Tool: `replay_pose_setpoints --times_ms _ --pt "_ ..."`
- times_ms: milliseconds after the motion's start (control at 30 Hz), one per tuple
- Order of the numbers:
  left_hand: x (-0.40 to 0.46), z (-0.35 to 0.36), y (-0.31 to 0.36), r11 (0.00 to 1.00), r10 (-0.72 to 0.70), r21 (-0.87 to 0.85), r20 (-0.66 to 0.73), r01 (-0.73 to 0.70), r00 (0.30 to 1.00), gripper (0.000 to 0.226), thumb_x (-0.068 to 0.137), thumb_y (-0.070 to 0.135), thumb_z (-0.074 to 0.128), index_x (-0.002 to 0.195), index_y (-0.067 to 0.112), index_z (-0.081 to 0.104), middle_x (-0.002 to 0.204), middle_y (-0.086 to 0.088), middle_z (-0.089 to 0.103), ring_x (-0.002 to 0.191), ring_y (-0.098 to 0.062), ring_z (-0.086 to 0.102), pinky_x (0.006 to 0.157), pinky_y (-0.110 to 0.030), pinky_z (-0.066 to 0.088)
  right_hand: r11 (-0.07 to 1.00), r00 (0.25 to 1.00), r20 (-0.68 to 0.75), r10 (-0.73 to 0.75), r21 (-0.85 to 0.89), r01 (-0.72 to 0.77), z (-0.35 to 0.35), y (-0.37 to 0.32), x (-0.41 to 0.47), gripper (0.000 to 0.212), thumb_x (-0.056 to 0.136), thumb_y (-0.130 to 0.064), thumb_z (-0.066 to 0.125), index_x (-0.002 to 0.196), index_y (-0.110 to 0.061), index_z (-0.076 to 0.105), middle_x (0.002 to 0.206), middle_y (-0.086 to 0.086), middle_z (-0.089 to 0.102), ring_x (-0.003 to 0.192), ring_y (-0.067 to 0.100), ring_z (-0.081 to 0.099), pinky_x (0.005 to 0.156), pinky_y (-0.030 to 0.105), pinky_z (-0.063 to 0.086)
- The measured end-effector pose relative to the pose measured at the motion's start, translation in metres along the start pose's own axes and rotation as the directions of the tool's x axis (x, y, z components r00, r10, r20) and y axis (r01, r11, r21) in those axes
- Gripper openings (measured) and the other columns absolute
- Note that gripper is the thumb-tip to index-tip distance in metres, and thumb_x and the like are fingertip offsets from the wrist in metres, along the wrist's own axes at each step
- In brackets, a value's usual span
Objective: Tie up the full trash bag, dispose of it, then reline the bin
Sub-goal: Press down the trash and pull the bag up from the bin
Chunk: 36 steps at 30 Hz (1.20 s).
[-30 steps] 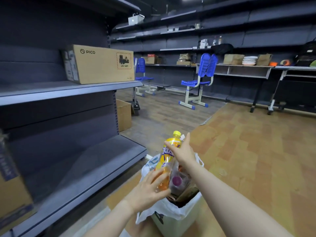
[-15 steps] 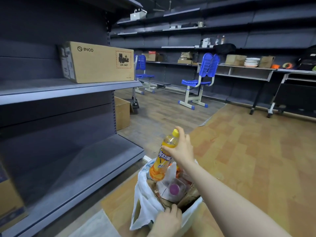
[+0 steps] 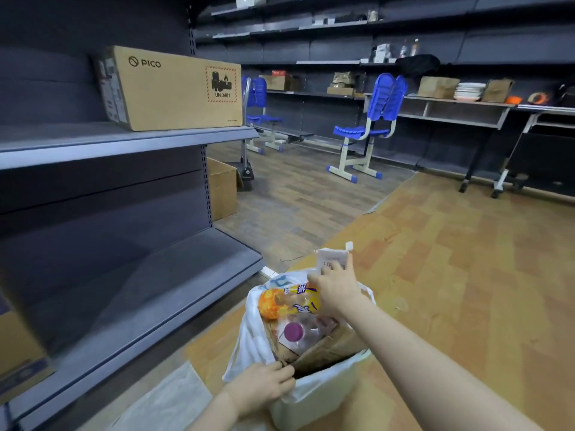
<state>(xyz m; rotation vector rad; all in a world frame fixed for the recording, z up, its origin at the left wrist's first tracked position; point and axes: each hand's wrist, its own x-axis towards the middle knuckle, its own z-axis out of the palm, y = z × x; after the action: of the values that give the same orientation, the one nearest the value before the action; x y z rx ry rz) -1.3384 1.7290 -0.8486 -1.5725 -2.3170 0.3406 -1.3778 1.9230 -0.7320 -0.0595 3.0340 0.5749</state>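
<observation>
Your left hand (image 3: 264, 388) gripped the near rim of the white plastic trash bag (image 3: 249, 337), which lined the white rectangular bin (image 3: 314, 402) on the wooden floor (image 3: 451, 275). Inside the bag lay an orange-labelled plastic bottle (image 3: 287, 301) on its side. Your right hand (image 3: 334, 289) pinched a white carton (image 3: 331, 259) at the far rim. Beyond stood a brown PICO cardboard box (image 3: 171, 88) on the grey shelf (image 3: 124, 141).
</observation>
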Motion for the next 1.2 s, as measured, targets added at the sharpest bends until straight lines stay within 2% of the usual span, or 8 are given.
replay_pose_setpoints --times_ms 100,233,367,433,667,833,1067,1200 --pt "-0.005 -0.001 -0.001 0.999 0.000 -0.037 -0.033 -0.001 0.999 0.036 0.031 0.040 0.090 0.051 0.027 0.062 0.058 0.018 0.059 0.047 0.001 0.053 0.032 -0.015 0.031 0.994 0.998 0.015 -0.057 -0.096 0.058 0.008 -0.012 -0.007 0.060 0.087 -0.049 0.053 0.139 -0.025 0.034 0.133 0.012 0.050 0.130 0.029 0.041 0.118 0.055 0.001" --pt "-0.013 0.001 -0.007 1.000 -0.012 -0.016 0.015 0.012 1.000 0.035 0.034 0.040 0.089 0.054 0.028 0.064 0.060 0.017 0.061 0.049 0.001 0.056 0.034 -0.015 0.037 0.997 0.995 0.067 -0.074 -0.021 0.075 0.005 -0.011 -0.014 0.061 0.089 -0.037 0.056 0.144 -0.031 0.029 0.132 0.010 0.048 0.120 0.023 0.051 0.095 0.037 0.042" --pt "-0.013 0.000 -0.020 0.998 -0.064 -0.003 -0.014 0.064 0.998 0.007 0.057 0.030 0.070 0.053 0.027 0.065 0.057 0.015 0.063 0.050 -0.002 0.059 0.043 -0.013 0.045 1.000 0.994 0.112 -0.010 0.016 0.008 0.014 -0.009 -0.022 0.067 0.086 -0.036 0.061 0.144 -0.032 0.027 0.130 0.007 0.049 0.116 0.024 0.055 0.087 0.036 0.052" --pt "-0.012 0.000 -0.014 0.994 -0.106 -0.009 -0.012 0.106 0.994 0.017 0.064 0.021 0.053 0.053 0.026 0.065 0.056 0.013 0.063 0.050 -0.005 0.060 0.051 -0.011 0.047 1.000 0.994 0.110 0.005 0.021 -0.007 0.018 -0.010 -0.025 0.068 0.087 -0.035 0.060 0.146 -0.032 0.025 0.133 0.006 0.049 0.117 0.026 0.055 0.088 0.036 0.049" --pt "-0.013 0.003 0.015 0.890 -0.358 -0.267 0.096 0.370 0.929 0.040 0.033 0.048 0.086 0.057 0.026 0.062 0.065 0.014 0.062 0.061 -0.005 0.065 0.057 -0.010 0.049 0.998 0.993 0.107 0.051 0.018 -0.053 0.022 -0.018 -0.021 0.050 0.090 -0.023 0.052 0.138 -0.021 0.038 0.131 0.007 0.045 0.114 0.028 0.054 0.084 0.038 0.046" --pt "-0.005 0.003 0.017 0.850 -0.426 -0.300 0.092 0.433 0.900 0.041 0.028 0.038 0.090 0.048 0.023 0.058 0.055 0.011 0.056 0.051 -0.004 0.060 0.046 -0.009 0.041 0.997 0.987 0.157 0.020 -0.078 -0.008 0.027 -0.017 -0.015 0.053 0.092 -0.038 0.046 0.141 -0.020 0.037 0.137 0.008 0.045 0.124 0.027 0.048 0.110 0.051 0.021" --pt "-0.012 -0.007 0.013 0.804 -0.517 -0.315 0.049 0.505 0.854 0.029 0.067 0.044 0.073 0.081 0.020 0.065 0.087 0.003 0.064 0.085 -0.012 0.063 0.076 -0.015 0.046 0.998 0.996 0.091 0.012 -0.064 -0.006 0.030 -0.011 -0.021 0.060 0.096 -0.041 0.027 0.147 -0.010 0.026 0.145 0.010 0.045 0.142 0.028 0.024 0.118 0.051 0.000" --pt "-0.018 -0.001 0.013 0.677 -0.610 -0.465 0.079 0.570 0.788 0.022 0.081 0.025 0.053 0.095 0.010 0.061 0.101 -0.006 0.060 0.101 -0.028 0.057 0.092 -0.031 0.041 0.993 0.975 -0.221 -0.004 0.117 0.030 0.029 0.011 -0.041 0.050 0.100 -0.035 0.028 0.143 -0.012 0.034 0.141 0.007 0.048 0.141 0.026 0.026 0.117 0.047 0.007"
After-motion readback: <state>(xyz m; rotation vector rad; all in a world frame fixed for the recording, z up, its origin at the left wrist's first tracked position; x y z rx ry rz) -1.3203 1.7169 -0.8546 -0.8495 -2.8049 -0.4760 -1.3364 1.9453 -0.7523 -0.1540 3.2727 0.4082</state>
